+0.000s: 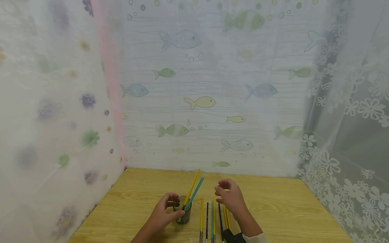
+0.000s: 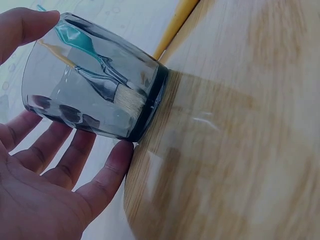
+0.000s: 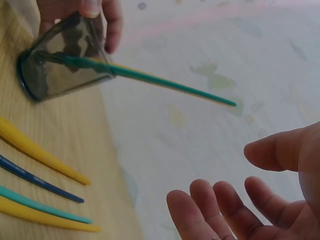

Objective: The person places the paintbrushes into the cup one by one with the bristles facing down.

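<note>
My left hand (image 1: pixel 162 212) holds a smoky see-through glass (image 1: pixel 185 217) that stands on the table, thumb near the rim and fingers along the far side. Inside lean a paintbrush with a yellow handle (image 1: pixel 194 184) and teal-handled brushwork (image 1: pixel 197 190); pale bristles (image 2: pixel 129 101) point down at the glass's base. To the right, my right hand (image 1: pixel 233 198) hovers with relaxed fingers and nothing in them, above a row of brushes. That row has yellow (image 1: pixel 202 214), dark (image 1: pixel 207 219) and teal (image 1: pixel 212 216) handles, lying side by side on the table.
The brushes' lower ends run off the near edge of the head view. A black object (image 1: pixel 232 236) lies under my right wrist. The wood-grain table (image 1: pixel 146 182) meets a fish-printed curtain (image 1: pixel 200 135) behind, with flowered sheets on the left (image 1: pixel 60 135) and right (image 1: pixel 349 152).
</note>
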Tool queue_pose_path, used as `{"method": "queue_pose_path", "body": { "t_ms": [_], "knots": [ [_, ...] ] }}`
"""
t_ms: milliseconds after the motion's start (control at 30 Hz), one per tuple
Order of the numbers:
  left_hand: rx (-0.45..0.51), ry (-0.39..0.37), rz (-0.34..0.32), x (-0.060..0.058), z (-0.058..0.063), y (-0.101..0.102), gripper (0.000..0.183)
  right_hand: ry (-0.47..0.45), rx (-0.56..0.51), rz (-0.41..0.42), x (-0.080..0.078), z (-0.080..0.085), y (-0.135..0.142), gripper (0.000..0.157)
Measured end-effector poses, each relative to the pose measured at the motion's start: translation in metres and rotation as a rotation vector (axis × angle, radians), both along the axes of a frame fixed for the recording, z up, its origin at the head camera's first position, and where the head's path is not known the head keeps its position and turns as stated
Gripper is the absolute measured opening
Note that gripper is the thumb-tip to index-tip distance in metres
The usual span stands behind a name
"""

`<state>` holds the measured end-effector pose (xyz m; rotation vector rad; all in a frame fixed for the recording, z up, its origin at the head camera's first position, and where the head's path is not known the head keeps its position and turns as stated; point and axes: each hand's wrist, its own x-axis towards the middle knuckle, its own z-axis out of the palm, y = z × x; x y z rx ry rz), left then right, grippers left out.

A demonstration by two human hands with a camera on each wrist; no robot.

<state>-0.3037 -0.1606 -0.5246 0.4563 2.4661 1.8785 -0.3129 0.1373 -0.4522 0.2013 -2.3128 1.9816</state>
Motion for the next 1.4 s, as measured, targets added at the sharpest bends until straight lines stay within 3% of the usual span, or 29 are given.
{"method": "queue_pose_path", "body": {
  "t_ms": [667, 933, 1400],
  "knots": [
    [-0.006, -0.016, 0.012, 0.004, 0.005, 0.001, 0.067, -0.230, 0.003, -0.016, -0.012, 0.000, 0.049, 0.046],
    [-0.013, -0.011, 0.020, 0.003, 0.005, 0.001, 0.066, -0.340, 0.087, -0.002, -0.015, -0.005, 0.062, 0.057],
    [-0.015, -0.009, 0.017, 0.001, 0.002, 0.000, 0.066, -0.425, 0.305, 0.002, -0.019, -0.024, 0.065, 0.049]
  ]
}}
